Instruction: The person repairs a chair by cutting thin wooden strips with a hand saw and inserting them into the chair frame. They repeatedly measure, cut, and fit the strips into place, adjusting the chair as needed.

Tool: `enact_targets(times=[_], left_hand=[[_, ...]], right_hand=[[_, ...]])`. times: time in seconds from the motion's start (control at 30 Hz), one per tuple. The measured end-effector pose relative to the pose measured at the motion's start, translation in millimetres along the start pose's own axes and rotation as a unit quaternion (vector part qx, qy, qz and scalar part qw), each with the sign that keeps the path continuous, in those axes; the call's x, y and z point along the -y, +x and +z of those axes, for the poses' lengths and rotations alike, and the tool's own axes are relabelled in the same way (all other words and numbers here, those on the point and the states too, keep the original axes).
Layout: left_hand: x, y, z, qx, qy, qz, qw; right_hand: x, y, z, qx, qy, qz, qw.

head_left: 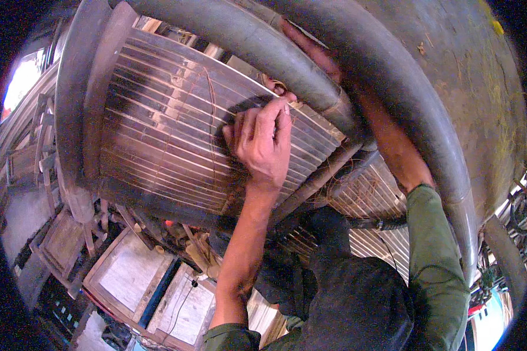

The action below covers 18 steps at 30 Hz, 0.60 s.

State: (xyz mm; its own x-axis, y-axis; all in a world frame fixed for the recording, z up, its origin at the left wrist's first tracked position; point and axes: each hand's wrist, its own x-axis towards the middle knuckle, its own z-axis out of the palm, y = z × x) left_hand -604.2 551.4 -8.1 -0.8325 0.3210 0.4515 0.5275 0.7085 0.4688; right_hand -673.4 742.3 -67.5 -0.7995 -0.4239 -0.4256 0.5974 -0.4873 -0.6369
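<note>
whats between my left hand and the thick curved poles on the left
In the head view, the slatted panel fills the stretch between the left hand and curved poles; a thin strand lies across it.

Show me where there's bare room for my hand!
Mostly bare: the left of the brown slatted panel, between the curved grey post and thin reddish strands. Crowded: its upper edge, where the bare left hand and half-hidden right hand sit near the thick grey tube.

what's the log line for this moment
left hand: fingertips pinched at edge of slatted panel | right hand: partly hidden behind curved bar | grip contents: unclear
</note>
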Motion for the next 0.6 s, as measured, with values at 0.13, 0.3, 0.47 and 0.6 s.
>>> enact_targets(times=[0.13, 0.3, 0.47, 0.6], left_hand=[[-3, 14, 1, 0.001, -0.023, -0.015, 1.000], [-1, 18, 2, 0.020, -0.006, -0.044, 0.999], [-2, 21, 3, 0.032, 0.016, -0.038, 0.999], [-1, 23, 0, 0.027, 0.031, -0.014, 0.999]], right_hand=[[2, -1, 0, 0.003, 0.014, 0.001, 1.000], [3, 0, 2, 0.007, 0.027, 0.001, 1.000], [4, -3, 4, 0.008, 0.044, 0.004, 0.999], [6, -9, 18, -0.003, 0.078, 0.036, 0.996]])
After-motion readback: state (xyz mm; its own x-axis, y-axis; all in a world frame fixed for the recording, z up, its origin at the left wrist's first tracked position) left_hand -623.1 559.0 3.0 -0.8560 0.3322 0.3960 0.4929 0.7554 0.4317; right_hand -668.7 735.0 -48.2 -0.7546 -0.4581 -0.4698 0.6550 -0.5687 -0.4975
